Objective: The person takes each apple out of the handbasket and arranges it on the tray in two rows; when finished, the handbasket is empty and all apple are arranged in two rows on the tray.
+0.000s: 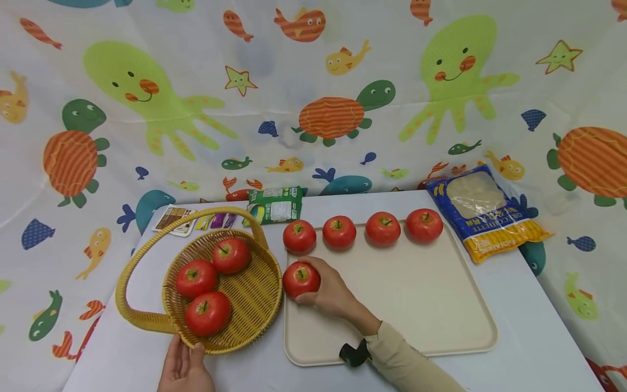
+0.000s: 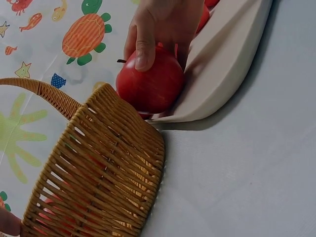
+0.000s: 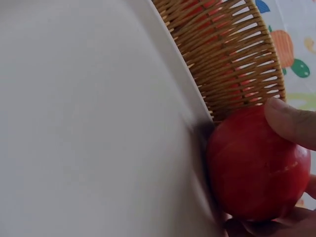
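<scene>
My right hand (image 1: 328, 288) grips a red apple (image 1: 301, 280) at the left edge of the beige tray (image 1: 392, 305), right beside the wicker basket (image 1: 254, 305). In the right wrist view, the thumb (image 3: 291, 121) lies over the held apple (image 3: 256, 165), with other fingers partly seen at its far side. Three red apples (image 1: 208, 313) sit inside the basket, towards its left. My left hand (image 1: 186, 367) touches the basket's near-left rim with its thumb and fingertips, close to the handle's foot. Only a bit of that hand shows in the left wrist view.
Several red apples (image 1: 383, 228) stand in a row along the tray's far edge. Behind lie a green packet (image 1: 275, 205) and small flat packages (image 1: 175, 220). A blue and yellow pasta bag (image 1: 485, 212) lies right of the tray. The basket's tall handle (image 1: 128, 272) arches on its left.
</scene>
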Available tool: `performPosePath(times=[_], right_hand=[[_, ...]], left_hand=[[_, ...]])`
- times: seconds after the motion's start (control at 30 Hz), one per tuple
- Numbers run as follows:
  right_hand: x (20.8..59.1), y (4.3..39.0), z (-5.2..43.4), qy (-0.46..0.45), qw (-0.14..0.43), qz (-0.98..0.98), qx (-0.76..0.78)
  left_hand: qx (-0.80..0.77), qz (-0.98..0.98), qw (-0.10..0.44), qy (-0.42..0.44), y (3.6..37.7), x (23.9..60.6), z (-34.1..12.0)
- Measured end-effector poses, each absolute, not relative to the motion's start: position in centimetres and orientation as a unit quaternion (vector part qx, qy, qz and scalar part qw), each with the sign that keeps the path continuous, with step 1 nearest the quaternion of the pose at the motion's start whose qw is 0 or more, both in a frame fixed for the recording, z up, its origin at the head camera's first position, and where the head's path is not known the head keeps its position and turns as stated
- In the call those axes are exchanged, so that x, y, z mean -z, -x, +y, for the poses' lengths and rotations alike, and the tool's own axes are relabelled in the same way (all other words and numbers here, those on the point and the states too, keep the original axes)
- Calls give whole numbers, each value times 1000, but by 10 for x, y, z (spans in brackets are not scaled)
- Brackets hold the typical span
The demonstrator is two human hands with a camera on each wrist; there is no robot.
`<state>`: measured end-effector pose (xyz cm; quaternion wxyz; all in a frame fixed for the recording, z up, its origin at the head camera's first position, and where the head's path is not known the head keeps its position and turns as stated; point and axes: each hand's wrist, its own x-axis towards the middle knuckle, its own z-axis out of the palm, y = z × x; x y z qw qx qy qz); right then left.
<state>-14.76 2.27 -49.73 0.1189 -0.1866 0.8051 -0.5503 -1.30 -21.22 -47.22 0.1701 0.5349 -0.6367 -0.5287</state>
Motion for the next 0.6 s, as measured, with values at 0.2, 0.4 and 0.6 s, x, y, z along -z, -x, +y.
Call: performPosePath(times=[0.2,0.4,0.6], right_hand=[[498,149,23,190,136,803,548],[494,150,27,200,151,809,532],[470,157,41,203,164,824,502]], left_hand=[[533,-637,178,-528,12,471,-211],[535,-642,185,-517,11,473,-211],[533,-643,178,-520,11,475,-213]])
